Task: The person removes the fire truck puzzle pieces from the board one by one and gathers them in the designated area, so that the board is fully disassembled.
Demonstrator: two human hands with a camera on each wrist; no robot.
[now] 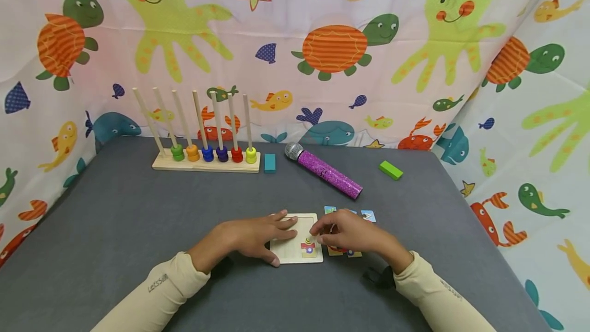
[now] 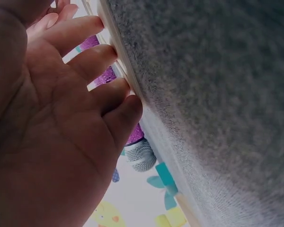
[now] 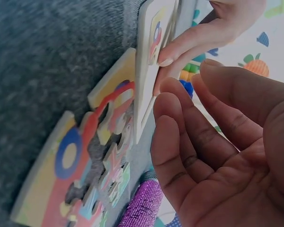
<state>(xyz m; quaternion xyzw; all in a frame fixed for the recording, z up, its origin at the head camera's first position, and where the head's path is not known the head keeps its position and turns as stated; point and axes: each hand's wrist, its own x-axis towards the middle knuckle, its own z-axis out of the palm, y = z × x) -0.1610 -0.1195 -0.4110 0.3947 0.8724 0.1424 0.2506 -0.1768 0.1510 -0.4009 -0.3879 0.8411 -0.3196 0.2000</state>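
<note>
A pale wooden puzzle tray (image 1: 291,254) lies flat on the table in front of me. In its lower right corner sits a puzzle piece (image 1: 308,250) with red, blue and yellow print. My left hand (image 1: 258,234) rests on the tray's left side, fingers spread and the thumb at the near edge. Over the tray's right edge hovers my right hand (image 1: 352,232), its fingers loosely bent, and the right wrist view shows nothing between them. Several loose puzzle pieces (image 3: 68,161) lie right of the tray, partly hidden under that hand in the head view.
Behind the tray lies a purple glitter microphone (image 1: 329,173). A wooden peg stand (image 1: 205,165) with coloured beads is at the back left, beside a teal block (image 1: 269,163). Farther right is a green block (image 1: 391,170). A printed cloth (image 1: 286,4) hangs behind the table.
</note>
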